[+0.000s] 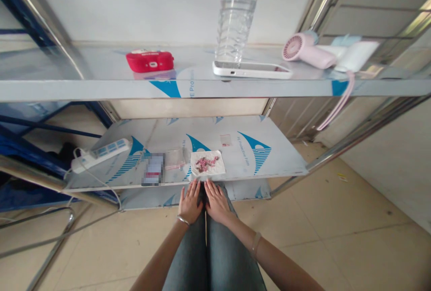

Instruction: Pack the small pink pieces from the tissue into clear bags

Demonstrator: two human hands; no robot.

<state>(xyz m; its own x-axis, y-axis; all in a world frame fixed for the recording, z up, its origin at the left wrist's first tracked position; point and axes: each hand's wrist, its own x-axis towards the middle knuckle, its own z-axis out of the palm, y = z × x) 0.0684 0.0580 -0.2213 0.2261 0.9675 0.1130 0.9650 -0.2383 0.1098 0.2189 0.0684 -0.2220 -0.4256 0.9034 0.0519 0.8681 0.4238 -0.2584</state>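
My left hand lies flat on my left knee, fingers stretched toward the shelf edge, with a silver bangle at the wrist. Beside it my right hand rests flat on the other knee; a pale bangle circles that forearm. Neither holds anything. Just beyond my fingertips, at the front edge of the lower shelf, sits a shallow white tray. Pink and dark red beads lie in a small heap in it. Left of the tray are a clear plastic bag and a phone-like device with a blurred screen.
A white power strip with a cable lies at the shelf's left. A small clear bag lies farther back. The upper shelf carries a red case, a water bottle, a white-cased phone and a pink handheld fan.
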